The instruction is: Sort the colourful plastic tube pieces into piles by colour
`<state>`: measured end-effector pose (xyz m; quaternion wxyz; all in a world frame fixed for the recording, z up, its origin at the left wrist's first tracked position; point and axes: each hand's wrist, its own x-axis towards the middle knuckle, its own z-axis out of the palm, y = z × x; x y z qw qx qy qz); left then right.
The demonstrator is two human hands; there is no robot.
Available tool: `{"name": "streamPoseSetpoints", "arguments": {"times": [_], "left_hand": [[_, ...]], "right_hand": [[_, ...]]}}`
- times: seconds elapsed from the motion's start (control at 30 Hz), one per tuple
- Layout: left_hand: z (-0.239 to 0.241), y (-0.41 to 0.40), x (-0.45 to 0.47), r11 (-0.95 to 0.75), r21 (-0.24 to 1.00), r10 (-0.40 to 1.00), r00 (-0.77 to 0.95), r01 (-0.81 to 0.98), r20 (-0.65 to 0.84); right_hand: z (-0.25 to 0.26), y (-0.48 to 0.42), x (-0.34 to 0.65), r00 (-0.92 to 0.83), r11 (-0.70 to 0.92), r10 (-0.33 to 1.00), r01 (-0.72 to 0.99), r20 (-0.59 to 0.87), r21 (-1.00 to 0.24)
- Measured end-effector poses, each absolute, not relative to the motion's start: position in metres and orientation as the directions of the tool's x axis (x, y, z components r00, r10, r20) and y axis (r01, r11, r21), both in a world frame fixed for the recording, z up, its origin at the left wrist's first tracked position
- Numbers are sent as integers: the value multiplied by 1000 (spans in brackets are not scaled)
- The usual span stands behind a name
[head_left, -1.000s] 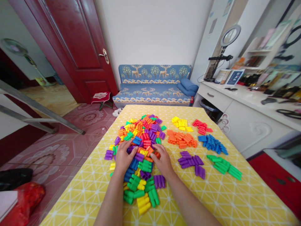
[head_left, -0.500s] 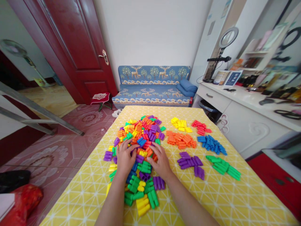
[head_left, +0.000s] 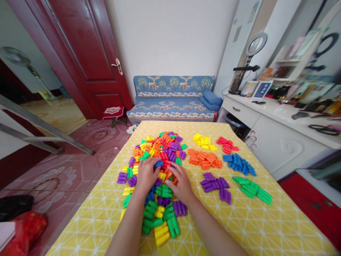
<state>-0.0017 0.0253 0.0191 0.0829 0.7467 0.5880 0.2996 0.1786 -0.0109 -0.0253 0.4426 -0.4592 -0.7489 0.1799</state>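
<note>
A big mixed heap of coloured plastic blocks (head_left: pixel 160 153) lies on the yellow patterned tablecloth (head_left: pixel 239 220). My left hand (head_left: pixel 145 176) rests on the heap's near part, its fingers curled round a blue block (head_left: pixel 158 164). My right hand (head_left: pixel 180 182) lies beside it, fingers bent down into the red and orange blocks; whether they grip one is hidden. To the right lie sorted groups: yellow (head_left: pixel 204 141), red (head_left: pixel 226 144), orange (head_left: pixel 204 159), blue (head_left: pixel 239 164), purple (head_left: pixel 216 185) and green (head_left: pixel 252 189).
A blue patterned sofa (head_left: pixel 173 97) stands behind the table, a dark red door (head_left: pixel 87 57) to the left. A white dresser (head_left: pixel 269 124) with a ring light and clutter runs along the right. A red bag (head_left: pixel 25 229) lies on the tiled floor.
Both hands have drawn closer together on the heap. My left fingers have closed round a blue block and my right hand has shifted slightly left and forward.
</note>
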Motion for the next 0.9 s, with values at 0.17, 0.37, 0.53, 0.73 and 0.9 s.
{"name": "streamPoseSetpoints", "arguments": {"times": [0.17,0.37,0.53,0.73,0.9], "left_hand": [[24,19,5,-404,626,905,192,667,380],[32,7,22,-383,764,922,270,519,279],[33,1,27,-426,706,901,335,565,276],[31,8,14,-516,560,849,302,648,434],[16,16,-10,-338,394,903,176,855,393]], "right_hand": [[-28,-11,179,-119,529,832,464,542,-711],[-31,-13,178,38,437,879,332,475,-836],[-28,-14,178,28,468,867,292,497,-834],[-29,-15,178,119,425,861,362,494,-829],[-27,-17,177,199,364,869,361,452,-859]]}}
